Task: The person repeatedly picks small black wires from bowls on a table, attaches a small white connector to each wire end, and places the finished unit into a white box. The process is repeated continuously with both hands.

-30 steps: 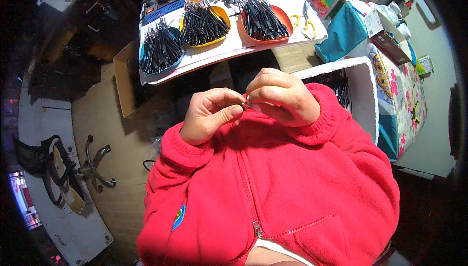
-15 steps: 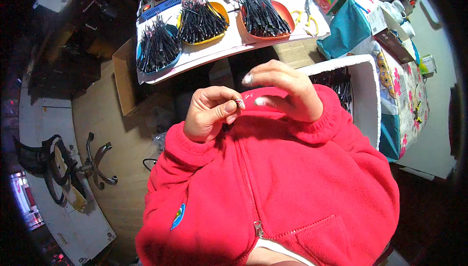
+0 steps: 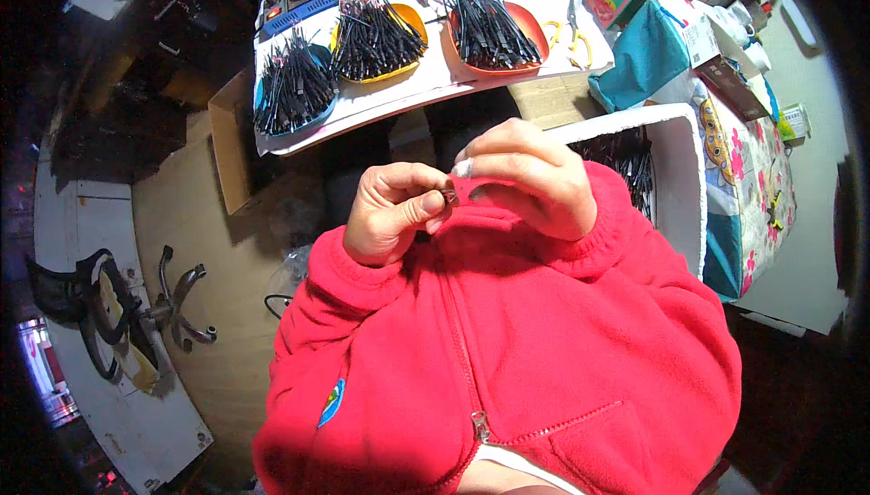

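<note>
White counter (image 3: 426,85) is lit from above. White foam box (image 3: 678,178), loaded with cables, is placed off the counter's near right corner. Blue tray (image 3: 320,57), yellow tray (image 3: 410,24) and orange tray (image 3: 533,28), cable-filled, are lined up left to right on the counter. Left hand (image 3: 385,218) and right hand (image 3: 535,178) are held off its near edge. Left fingers are pinched on the tiny wired piece (image 3: 450,196), also off that edge; right fingers are curled, slightly parted, close by; can't tell if anything's gripped.

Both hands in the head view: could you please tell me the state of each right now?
Left hand: closed, pinching what looks like a small wire end.
Right hand: loosely curled beside it; cannot tell if holding anything.
</note>
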Tool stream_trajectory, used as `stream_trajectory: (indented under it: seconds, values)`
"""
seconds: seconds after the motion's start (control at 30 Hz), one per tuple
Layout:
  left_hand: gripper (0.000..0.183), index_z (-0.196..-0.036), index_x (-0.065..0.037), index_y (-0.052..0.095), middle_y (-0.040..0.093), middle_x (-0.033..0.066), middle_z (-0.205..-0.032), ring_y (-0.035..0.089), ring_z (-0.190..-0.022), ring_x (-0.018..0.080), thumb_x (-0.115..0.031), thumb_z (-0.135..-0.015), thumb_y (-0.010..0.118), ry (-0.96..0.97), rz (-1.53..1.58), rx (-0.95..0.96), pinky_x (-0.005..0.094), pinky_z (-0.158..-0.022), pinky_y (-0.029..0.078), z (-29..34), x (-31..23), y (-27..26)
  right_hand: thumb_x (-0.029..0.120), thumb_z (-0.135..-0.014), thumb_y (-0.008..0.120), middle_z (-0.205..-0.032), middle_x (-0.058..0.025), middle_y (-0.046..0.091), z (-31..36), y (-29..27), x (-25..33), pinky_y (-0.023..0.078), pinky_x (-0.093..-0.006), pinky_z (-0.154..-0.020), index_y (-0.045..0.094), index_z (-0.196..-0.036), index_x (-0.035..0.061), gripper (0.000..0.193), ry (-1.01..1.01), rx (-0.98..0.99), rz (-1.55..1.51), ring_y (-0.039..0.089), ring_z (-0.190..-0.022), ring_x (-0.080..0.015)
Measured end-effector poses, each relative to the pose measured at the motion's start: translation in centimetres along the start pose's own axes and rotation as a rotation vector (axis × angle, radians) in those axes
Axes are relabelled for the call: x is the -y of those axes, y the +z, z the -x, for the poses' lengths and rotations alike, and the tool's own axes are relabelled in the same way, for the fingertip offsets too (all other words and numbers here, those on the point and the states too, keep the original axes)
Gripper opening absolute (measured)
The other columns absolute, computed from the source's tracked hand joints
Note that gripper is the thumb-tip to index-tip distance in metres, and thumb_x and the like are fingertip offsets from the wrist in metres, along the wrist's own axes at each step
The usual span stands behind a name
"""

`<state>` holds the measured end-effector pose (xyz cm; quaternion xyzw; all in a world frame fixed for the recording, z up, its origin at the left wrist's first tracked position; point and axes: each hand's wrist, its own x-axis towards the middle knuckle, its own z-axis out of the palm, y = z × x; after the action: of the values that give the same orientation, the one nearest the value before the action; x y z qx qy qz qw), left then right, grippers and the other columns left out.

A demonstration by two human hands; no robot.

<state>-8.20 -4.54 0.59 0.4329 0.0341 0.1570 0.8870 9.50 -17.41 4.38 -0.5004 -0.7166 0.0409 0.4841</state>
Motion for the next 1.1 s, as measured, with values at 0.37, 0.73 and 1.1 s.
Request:
stream_trajectory:
  seconds: [0.37,0.73,1.1]
  values:
    - [0.016,-0.091,0.003,0.064,0.062,0.0126,-0.075,0.061,-0.062,0.0245,0.001,-0.076,0.069,0.548,-1.268,0.194,0.0314,-0.058,0.049,-0.4,-2.3,0.8,0.011,-0.091,0.06,-0.081,-0.0078,0.057,0.9,0.8,0.3,0.045,-0.0285,-0.065,0.056,-0.092,-0.0001,0.012,0.481,0.159,-0.477,0.055,-0.073,-0.0181]
    - [0.011,-0.093,0.003,0.067,0.064,0.009,-0.077,0.06,-0.065,0.0128,0.005,-0.083,0.064,0.26,-0.852,-0.034,0.0226,-0.061,0.047,0.2,-1.6,0.6,0.002,-0.076,0.069,-0.088,-0.0108,0.06,0.4,0.4,0.6,0.049,-0.0346,-0.071,0.059,-0.098,0.0019,0.024,0.133,0.006,0.058,0.059,-0.082,-0.0287]
    - [0.009,-0.093,0.001,0.066,0.064,0.0068,-0.075,0.058,-0.063,0.0128,-0.002,-0.084,0.067,0.447,-1.061,-0.022,0.0239,-0.058,0.045,0.5,-0.3,0.4,0.015,-0.094,0.059,-0.084,-0.0004,0.06,0.9,1.2,1.0,0.044,-0.0235,-0.066,0.059,-0.095,0.0009,0.014,1.049,0.085,-1.073,0.055,-0.076,-0.0069]
